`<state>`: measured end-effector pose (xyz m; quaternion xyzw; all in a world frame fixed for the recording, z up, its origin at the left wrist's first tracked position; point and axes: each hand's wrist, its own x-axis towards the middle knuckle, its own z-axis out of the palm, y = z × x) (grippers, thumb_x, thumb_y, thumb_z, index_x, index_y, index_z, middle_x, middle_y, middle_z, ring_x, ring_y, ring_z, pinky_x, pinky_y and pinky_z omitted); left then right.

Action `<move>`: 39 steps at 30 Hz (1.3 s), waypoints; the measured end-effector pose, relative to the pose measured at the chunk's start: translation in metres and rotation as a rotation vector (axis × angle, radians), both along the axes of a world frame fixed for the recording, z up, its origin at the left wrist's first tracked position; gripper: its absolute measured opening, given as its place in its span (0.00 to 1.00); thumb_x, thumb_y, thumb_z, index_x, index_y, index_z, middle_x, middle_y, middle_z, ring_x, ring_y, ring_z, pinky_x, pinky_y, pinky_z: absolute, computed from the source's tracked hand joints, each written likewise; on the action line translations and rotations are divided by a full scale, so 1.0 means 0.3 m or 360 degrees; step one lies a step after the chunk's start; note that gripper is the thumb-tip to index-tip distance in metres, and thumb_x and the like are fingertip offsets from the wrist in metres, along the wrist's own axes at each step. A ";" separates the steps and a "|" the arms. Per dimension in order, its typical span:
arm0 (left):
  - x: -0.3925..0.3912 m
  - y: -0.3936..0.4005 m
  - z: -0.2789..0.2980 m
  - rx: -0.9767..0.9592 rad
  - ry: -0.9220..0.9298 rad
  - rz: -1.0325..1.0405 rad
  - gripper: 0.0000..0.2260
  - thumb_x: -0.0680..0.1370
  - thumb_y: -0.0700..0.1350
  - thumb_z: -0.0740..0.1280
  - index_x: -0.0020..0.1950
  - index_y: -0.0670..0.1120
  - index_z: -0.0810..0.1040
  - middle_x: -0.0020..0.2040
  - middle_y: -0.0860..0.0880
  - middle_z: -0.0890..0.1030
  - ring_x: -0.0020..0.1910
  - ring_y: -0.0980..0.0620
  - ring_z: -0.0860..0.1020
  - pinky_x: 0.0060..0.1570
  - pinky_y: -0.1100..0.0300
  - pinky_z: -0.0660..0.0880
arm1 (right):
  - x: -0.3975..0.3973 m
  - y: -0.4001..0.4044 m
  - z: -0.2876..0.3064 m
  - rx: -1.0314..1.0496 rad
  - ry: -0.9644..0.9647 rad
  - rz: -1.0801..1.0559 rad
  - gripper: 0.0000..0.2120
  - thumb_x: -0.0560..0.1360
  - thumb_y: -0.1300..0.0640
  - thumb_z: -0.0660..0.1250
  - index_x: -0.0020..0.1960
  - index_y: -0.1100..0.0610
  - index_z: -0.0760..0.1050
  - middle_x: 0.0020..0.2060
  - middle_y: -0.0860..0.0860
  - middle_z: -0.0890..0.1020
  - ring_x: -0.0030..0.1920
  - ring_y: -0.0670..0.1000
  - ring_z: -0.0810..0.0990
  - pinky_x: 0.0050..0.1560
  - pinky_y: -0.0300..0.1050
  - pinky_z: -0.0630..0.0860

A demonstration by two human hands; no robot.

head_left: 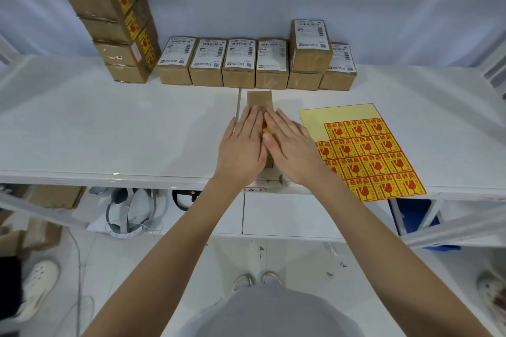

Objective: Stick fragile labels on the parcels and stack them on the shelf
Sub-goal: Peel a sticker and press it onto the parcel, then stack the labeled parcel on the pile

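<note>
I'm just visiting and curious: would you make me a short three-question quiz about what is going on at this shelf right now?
1. True or false: both hands are pressing flat on one parcel.
2. Which side of that parcel does the sticker sheet lie on? A) left B) right
3. How many parcels are in the tall stack at the back left?

Key
1. True: the left hand and right hand lie flat on the parcel.
2. B: the sticker sheet lies to its right.
3. Four, in the tall stack.
</note>
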<state>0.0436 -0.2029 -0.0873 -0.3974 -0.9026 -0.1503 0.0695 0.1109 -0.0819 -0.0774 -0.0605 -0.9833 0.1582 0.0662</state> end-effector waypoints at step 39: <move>-0.178 -0.143 0.243 0.0858 -0.1633 0.0777 0.35 0.70 0.51 0.75 0.72 0.49 0.60 0.48 0.51 0.75 0.42 0.59 0.75 0.33 0.63 0.73 | -0.232 0.010 0.215 -0.0455 -0.0136 0.0089 0.12 0.80 0.56 0.55 0.54 0.59 0.75 0.47 0.55 0.80 0.47 0.55 0.77 0.46 0.48 0.74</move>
